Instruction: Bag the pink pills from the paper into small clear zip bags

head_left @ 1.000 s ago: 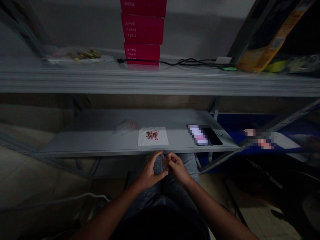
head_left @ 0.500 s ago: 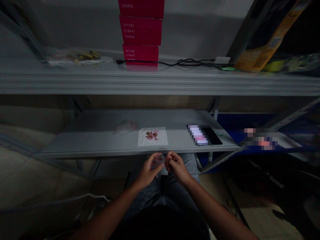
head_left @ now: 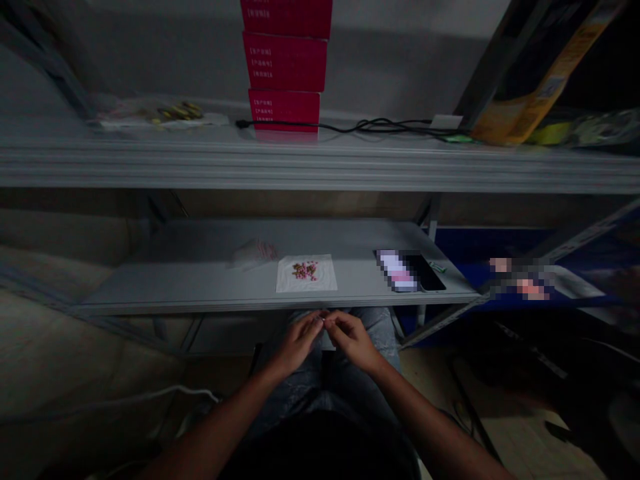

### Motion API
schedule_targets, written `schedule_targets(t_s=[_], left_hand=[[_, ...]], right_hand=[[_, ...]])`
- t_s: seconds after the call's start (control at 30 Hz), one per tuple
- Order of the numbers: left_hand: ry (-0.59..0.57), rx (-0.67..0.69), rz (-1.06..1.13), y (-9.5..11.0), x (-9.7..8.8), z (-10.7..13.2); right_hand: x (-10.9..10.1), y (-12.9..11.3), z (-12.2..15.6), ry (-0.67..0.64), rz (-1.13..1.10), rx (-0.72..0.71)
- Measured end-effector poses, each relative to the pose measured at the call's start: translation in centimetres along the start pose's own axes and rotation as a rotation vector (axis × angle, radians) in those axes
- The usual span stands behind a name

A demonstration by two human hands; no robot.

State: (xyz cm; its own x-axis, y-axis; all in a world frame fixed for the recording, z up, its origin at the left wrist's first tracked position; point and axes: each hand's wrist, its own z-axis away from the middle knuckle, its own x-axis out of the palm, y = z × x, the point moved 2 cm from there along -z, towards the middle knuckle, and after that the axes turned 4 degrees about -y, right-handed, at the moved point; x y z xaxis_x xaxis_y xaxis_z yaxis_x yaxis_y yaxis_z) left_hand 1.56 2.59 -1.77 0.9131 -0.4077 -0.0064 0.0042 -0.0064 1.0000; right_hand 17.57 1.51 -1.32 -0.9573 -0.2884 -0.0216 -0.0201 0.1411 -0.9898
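My left hand (head_left: 299, 341) and my right hand (head_left: 350, 337) meet over my lap, just below the front edge of the lower shelf (head_left: 200, 293). Both pinch a small clear plastic bag (head_left: 324, 328) between fingertips; the bag is dim and hard to make out. On the shelf right above my hands lies a white sheet (head_left: 307, 274) with a little heap of pink and dark beads (head_left: 305, 269). A pile of clear small bags with red strips (head_left: 254, 253) lies to the left of the sheet.
A dark phone (head_left: 411, 271) lies at the shelf's right end. The upper shelf (head_left: 320, 163) carries stacked red boxes (head_left: 286, 63), a black cable (head_left: 370, 125), a bag of yellow parts (head_left: 160, 112) and a leaning yellow-black box (head_left: 540, 67). A white cable (head_left: 150, 399) runs on the floor.
My fingertips have drawn closer together, and both hands have closed onto the small bag at its top. The hands stay in the same place.
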Motion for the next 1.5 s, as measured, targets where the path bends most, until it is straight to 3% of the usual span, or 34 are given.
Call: schedule_targets(t_s=[0.17,0.33,0.53,0.87,1.1,1.3,1.5], left_hand=[[0.050,-0.031,-0.047,-0.1,-0.1,0.2],[-0.008,0.005,-0.169,-0.5,0.1,0.5],[-0.094,0.028,-0.132,-0.2,0.1,0.5],[0.029,0.000,-0.074,-0.6,-0.6,-0.2],[-0.001,-0.045,0.036,-0.9,-0.8,-0.6],[0.070,-0.152,0.138,-3.0,-1.1,-0.8],[0.075,-0.149,0.241,-2.8,-0.9,-0.7]], right_hand=[[0.0,0.1,0.0,-0.008,0.063,-0.044],[0.2,0.2,0.4,-0.089,0.216,-0.099],[0.0,0.0,0.6,-0.081,0.249,-0.099],[0.6,0.0,0.5,-0.155,0.372,-0.109],[0.0,-0.2,0.2,-0.014,0.286,-0.098],[-0.2,-0.1,0.1,-0.010,0.242,-0.076],[-0.3,0.1,0.2,-0.009,0.253,-0.061]])
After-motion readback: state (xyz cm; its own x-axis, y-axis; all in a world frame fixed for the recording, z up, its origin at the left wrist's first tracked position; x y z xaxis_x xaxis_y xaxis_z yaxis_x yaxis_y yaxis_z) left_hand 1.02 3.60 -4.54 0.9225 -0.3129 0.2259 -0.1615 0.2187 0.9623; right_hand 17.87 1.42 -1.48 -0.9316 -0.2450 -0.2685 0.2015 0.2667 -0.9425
